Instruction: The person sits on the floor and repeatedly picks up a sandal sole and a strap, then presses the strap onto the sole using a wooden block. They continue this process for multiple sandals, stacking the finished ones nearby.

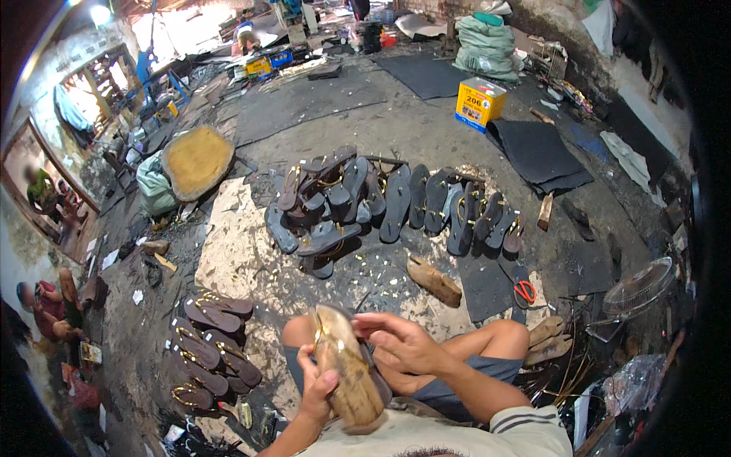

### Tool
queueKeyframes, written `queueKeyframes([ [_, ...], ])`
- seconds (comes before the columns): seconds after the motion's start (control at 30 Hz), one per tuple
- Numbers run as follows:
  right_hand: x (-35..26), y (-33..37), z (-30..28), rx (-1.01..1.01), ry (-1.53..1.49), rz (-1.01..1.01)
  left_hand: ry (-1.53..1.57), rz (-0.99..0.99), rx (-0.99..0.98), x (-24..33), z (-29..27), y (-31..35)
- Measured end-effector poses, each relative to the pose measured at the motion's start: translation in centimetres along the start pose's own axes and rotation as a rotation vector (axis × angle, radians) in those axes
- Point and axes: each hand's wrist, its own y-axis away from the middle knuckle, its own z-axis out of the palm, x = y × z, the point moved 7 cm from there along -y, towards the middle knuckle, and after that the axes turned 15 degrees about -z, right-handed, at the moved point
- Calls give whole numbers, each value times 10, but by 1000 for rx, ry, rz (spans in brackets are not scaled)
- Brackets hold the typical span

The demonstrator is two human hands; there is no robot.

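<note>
My left hand (pixel 314 387) grips a wooden shoe last (pixel 344 375) tilted above my lap, its thumb across the top and its fingers at the left side. A dark flip-flop sole (pixel 380 383) shows along the last's right edge, and a thin gold strap (pixel 320 332) crosses its upper part. My right hand (pixel 403 344) is at the upper right of the last, with fingers stretched toward the sole's edge. Whether its fingertips touch the sole is hard to see. Part of the sole is hidden behind the last.
Dark flip-flops (pixel 395 204) form a row ahead; more (pixel 215 346) lie at left. Another wooden last (pixel 434 281) and orange-handled scissors (pixel 524 292) lie in front. A fan (pixel 640 286) stands right. Farther off are a round wooden block (pixel 196 162), a yellow box (pixel 480 104) and black sheets (pixel 537 156).
</note>
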Motion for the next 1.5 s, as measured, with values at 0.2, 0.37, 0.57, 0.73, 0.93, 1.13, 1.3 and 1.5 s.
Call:
queueKeyframes([
  [0.2,60,104,35,-10,-303,483,203,-73,38,-2,9,30],
  [0.37,71,133,47,283,-477,671,208,-35,69,-5,7,38],
  [0.57,26,132,52,349,-472,743,195,-16,13,-2,2,46],
  [0.73,49,117,17,-2,-195,448,-15,22,-41,11,14,38],
  [0.93,54,24,3,107,-562,530,-1003,45,-122,34,60,35],
  [1.13,63,17,8,101,-529,408,-19,-202,-112,-8,-14,27],
  [1.3,82,21,9,145,-630,430,71,-461,-56,-69,-21,37],
  [1.5,85,15,15,107,-508,402,135,-430,80,-76,-39,62],
])
